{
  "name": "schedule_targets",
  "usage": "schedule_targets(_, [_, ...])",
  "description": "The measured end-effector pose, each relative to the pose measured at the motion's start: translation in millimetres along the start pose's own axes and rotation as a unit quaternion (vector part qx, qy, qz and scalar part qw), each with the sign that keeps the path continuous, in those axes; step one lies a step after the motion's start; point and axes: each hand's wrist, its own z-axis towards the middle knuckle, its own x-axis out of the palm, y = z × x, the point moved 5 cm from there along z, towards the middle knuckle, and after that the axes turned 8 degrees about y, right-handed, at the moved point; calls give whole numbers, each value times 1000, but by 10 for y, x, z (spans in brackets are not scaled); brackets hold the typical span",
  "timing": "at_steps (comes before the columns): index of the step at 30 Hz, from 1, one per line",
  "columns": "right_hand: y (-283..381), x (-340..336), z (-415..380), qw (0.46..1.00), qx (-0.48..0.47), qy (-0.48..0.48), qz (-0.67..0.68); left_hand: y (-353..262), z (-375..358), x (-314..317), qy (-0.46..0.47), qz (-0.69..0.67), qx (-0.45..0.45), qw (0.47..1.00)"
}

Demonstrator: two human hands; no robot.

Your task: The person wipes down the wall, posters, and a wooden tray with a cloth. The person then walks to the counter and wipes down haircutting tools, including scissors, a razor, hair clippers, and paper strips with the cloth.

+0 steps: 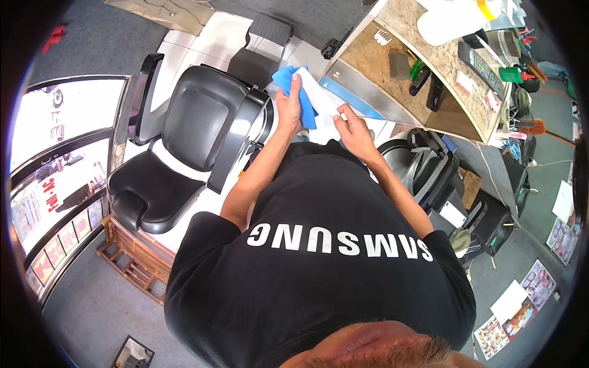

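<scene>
My left hand (pixel 289 105) is closed around a folded blue cloth (pixel 307 113), its thumb stretched along the top. A thin white sheet (pixel 318 93) lies against the blue cloth and spreads to the right. At the lower right edge of that sheet is my right hand (pixel 354 130), fingers curled and the thumb and index fingertips pinched at it. Both hands are held out in front of my black shirt (pixel 325 288). A black padded barber chair (pixel 199 113) stands to the left of my left hand.
On the right stands a wooden counter (pixel 362 58) with an open shelf holding combs and clippers (pixel 434 93). A remote control (pixel 481 66) and a white bottle (pixel 451 23) sit on its top. Another black chair (pixel 423 162) is at my right. A wooden bench (pixel 135 254) lies lower left.
</scene>
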Motion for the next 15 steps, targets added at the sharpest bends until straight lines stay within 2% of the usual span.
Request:
schedule_targets(2, [-27, -32, 2, 1000, 2, -2, 0, 94, 44, -73, -33, 15, 37, 999])
schedule_targets(4, [-68, -44, 1, 1000, 10, -11, 10, 150, 33, -166, -24, 37, -22, 999])
schedule_targets(5, [-96, -44, -4, 998, 5, -25, 62, 141, 6, -193, -22, 47, -51, 997])
schedule_targets(7, [-148, -62, -3, 985, -6, -54, 165, 79, 12, -209, -35, -64, -37, 997])
schedule_targets(9, [-126, -151, -7, 991, 2, -54, 126, 27, 31, -216, -8, -155, -43, 987])
schedule_targets(11, [-116, -204, -31, 995, 9, -43, 87, -57, 95, -228, 95, -161, -9, 982])
schedule_targets(14, [-92, -156, -21, 1000, 1, -12, 28, -69, 161, -133, -26, -87, 22, 996])
schedule_targets(15, [-73, -127, -21, 1000, -9, -12, 8, 45, 186, -141, -12, -73, -16, 997])
